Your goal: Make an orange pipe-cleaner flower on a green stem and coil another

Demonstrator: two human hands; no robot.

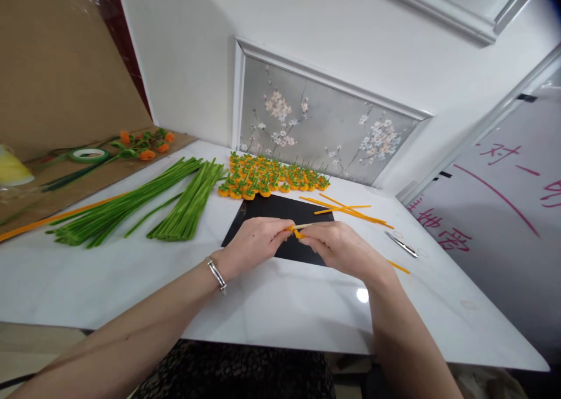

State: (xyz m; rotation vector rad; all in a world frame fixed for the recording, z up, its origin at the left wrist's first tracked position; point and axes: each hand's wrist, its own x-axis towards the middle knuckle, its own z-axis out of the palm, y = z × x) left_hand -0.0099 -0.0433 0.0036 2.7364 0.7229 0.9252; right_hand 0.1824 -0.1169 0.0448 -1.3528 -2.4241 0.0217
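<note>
My left hand and my right hand meet above a black mat. Between their fingertips runs a thin pale stick, nearly level. A short orange pipe cleaner bends around the stick's left end. The thumb and forefinger of my left hand pinch the orange piece at that end. My right hand is closed on the stick, its fingertips touching the orange piece too; the stick's far part is hidden by the fingers.
Behind the mat stand many small orange pipe-cleaner flower heads with green tops. Green pipe cleaners lie in bundles on the left. Loose orange pipe cleaners and scissors lie right. Green tape sits on cardboard, back left.
</note>
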